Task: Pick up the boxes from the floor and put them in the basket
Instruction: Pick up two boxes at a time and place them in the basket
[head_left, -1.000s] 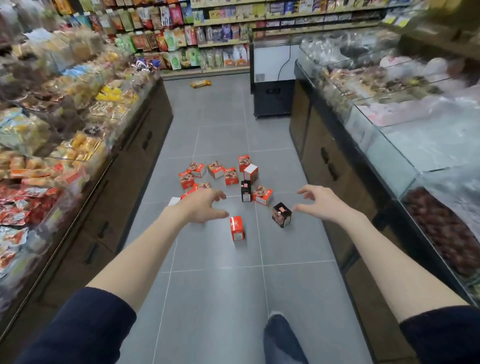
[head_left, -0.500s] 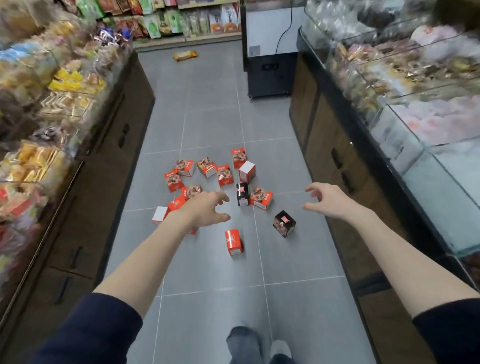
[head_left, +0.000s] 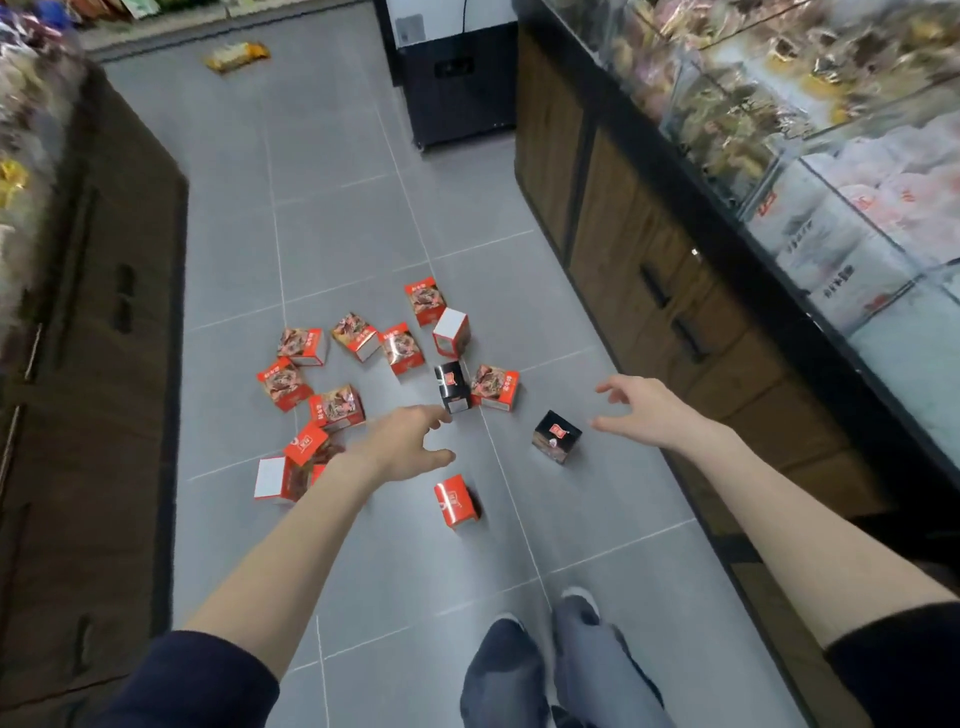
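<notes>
Hovering with fingers spread and empty, left hand and right hand flank the black box, red boxes scattered beyond it.

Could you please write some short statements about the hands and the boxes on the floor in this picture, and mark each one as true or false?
1. The left hand and the right hand hold nothing. True.
2. There are two black boxes: the near black box and the far black box. True.
3. A basket stands beside the boxes. False: no basket is in view.
4. The red boxes are stacked in one tidy pile. False: the red boxes lie scattered on the floor.
5. A yellow packet lies farther down the aisle. True.
</notes>
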